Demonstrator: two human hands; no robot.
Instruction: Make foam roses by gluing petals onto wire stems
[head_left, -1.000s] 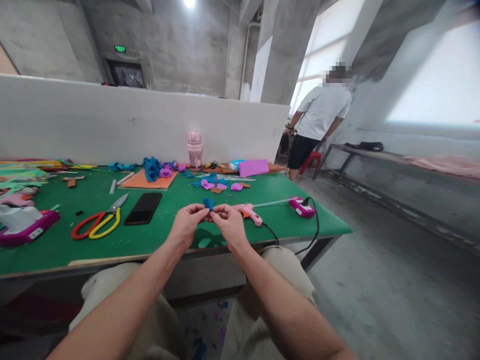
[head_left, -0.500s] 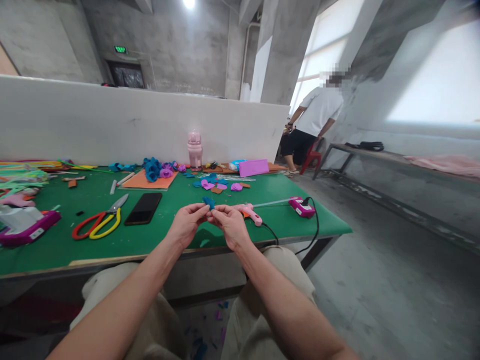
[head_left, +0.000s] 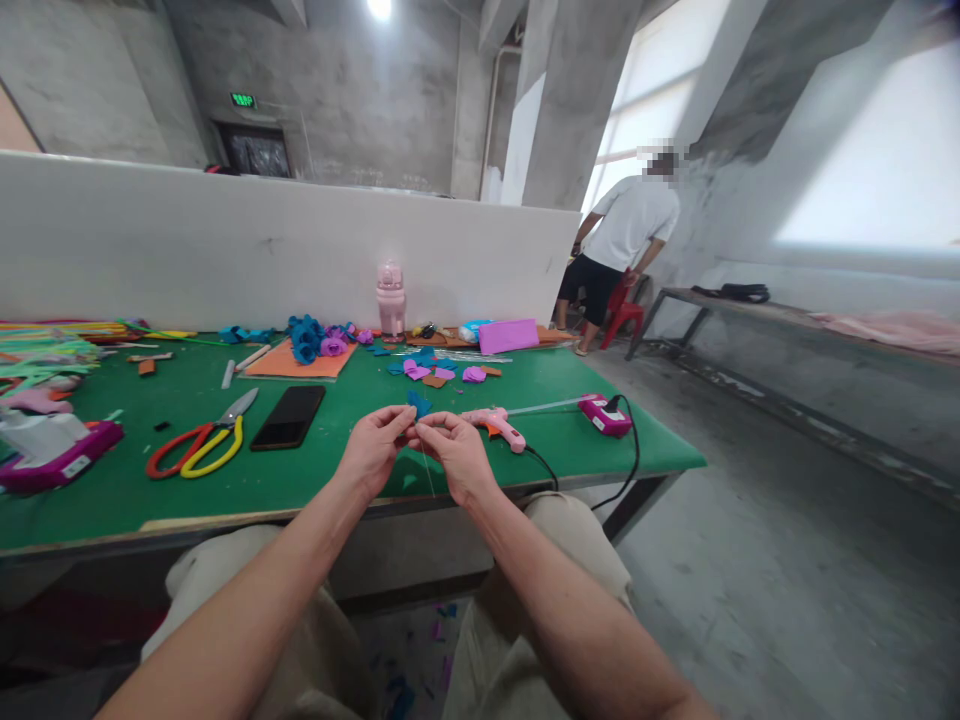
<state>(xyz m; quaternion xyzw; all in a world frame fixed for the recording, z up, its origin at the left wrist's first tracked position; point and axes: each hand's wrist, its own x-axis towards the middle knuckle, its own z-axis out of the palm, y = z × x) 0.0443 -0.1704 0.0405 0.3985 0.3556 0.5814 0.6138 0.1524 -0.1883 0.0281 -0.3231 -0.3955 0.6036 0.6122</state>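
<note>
A small blue paper piece [head_left: 418, 402] is pinched above the green table, its upper part rising past the fingertips. My left hand [head_left: 377, 442] is closed on its left side, thumb against forefinger. From the right, my right hand [head_left: 455, 450] is closed at its base, fingertips nearly touching those of the left. A thin wire-like strand [head_left: 430, 472] hangs below the fingers; its upper end is hidden by them. Just beyond the right hand lies a pink glue gun [head_left: 504, 428]. Blue, purple and brown paper scraps [head_left: 439, 372] lie past the hands.
Scissors [head_left: 202, 448] and a black phone [head_left: 289, 418] lie on the left. Blue and purple paper flowers [head_left: 306, 340] rest on an orange sheet [head_left: 277, 364]. Behind stands a pink bottle [head_left: 391, 300]. A corded purple box [head_left: 604, 416] sits right. A person [head_left: 630, 225] bends near a red chair.
The thin strand now shows below my fingers. My right fingers have shifted slightly at the base of the blue paper piece. The person in the background has bent further forward.
</note>
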